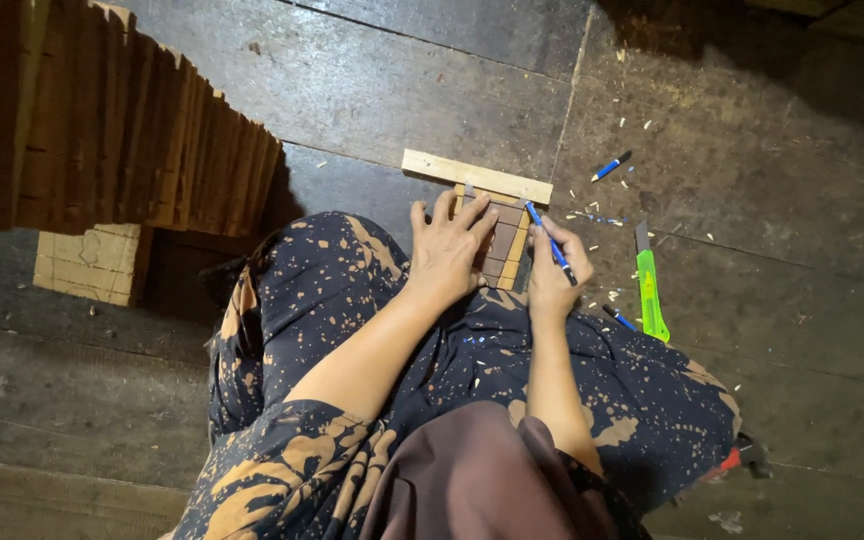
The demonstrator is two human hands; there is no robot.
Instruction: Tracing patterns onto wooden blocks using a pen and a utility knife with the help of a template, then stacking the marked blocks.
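Left hand (449,250) lying flat on a small brown wooden panel (501,245), fingers (467,218) spreading wide, right hand (552,272) pinching a thin blue pencil (549,241), fingers curling tight around it

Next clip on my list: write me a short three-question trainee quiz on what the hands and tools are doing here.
1. True or false: the right hand holds a blue pen.
2. What does the left hand press on? A) the green utility knife B) the small brown wooden piece C) the stack of wooden slats
3. What lies across the far end of the brown piece?

Key
1. True; its tip is at the piece's right edge.
2. B; the hand lies flat on it.
3. A pale wooden strip, crosswise on the plank floor.
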